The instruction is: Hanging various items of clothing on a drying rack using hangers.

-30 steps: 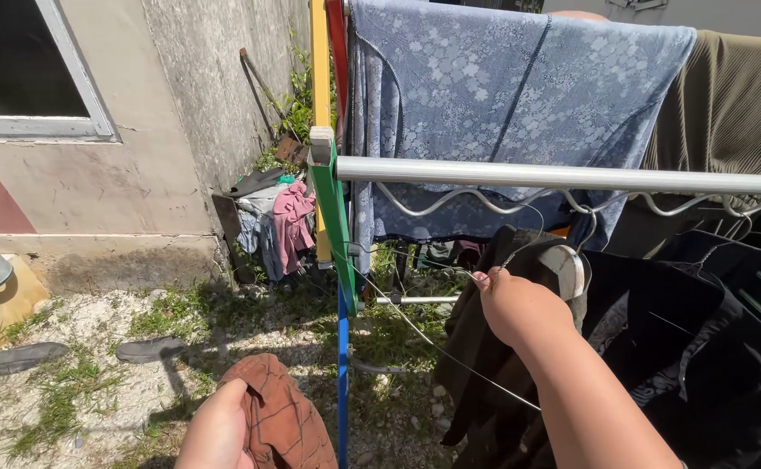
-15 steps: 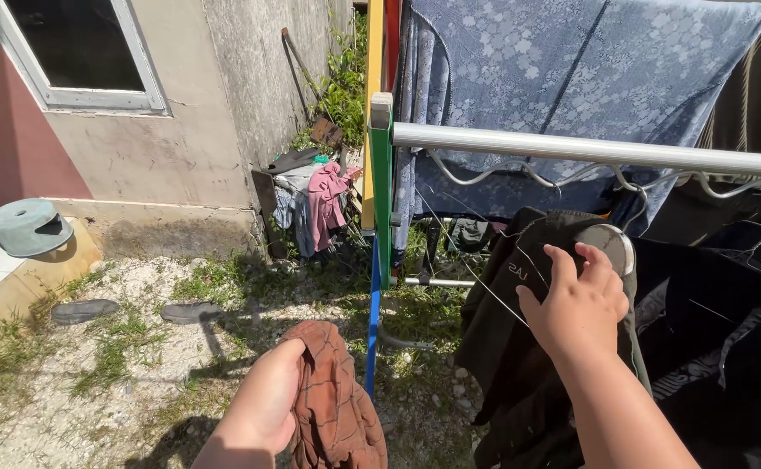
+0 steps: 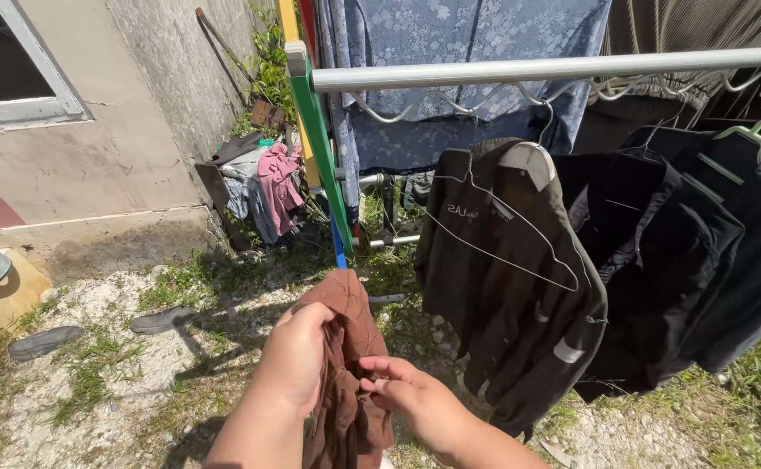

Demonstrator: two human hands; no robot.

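We hold a brown garment (image 3: 346, 365) low over the gravel beside the drying rack (image 3: 537, 69): our left hand (image 3: 298, 352) has its grip clenched on the cloth, our right hand (image 3: 406, 395) pinching its fold, near a dark shirt (image 3: 511, 287) on a wire hanger (image 3: 502, 234).

Bright, hard sunlight from above; sharp dark shadows fall on the ground (image 3: 181, 347) beneath the rail (image 3: 554, 68); focus crisp.

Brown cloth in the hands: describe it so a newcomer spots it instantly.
Start at the metal rail of the drying rack, then drop to the bottom centre. There the left hand and right hand grip the brown cloth, rust-brown and crumpled, unlike the dark garments on hangers.
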